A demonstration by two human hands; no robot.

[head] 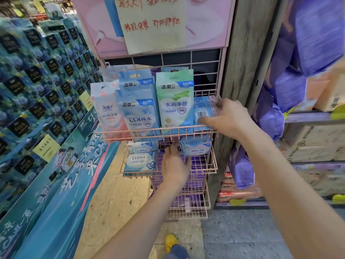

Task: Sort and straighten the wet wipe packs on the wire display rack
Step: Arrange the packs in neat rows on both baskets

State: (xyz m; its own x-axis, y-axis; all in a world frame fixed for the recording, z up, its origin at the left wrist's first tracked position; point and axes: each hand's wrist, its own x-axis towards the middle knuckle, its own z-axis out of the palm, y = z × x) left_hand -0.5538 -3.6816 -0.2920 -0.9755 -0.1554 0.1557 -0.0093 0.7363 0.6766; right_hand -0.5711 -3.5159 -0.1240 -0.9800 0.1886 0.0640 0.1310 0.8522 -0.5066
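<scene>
While our right hand [229,118] pinches a pale blue barcoded wipe pack [202,112] in the pink wire rack [149,131], our left hand [175,164] hovers straight-fingered and empty a tier below.

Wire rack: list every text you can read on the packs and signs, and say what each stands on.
"水润净肤", "洁柔", "10": green pack, top basket.
"EDI纯水", "洁柔", "10": front blue pack, top basket.
"99.9%杀菌": pink pack, top basket.
"EDI纯水": lower-basket pack.
"face": dark boxes at left.
Too blurred to read: digits on the barcode pack that the right hand holds, and the handwritten sign in red.
</scene>
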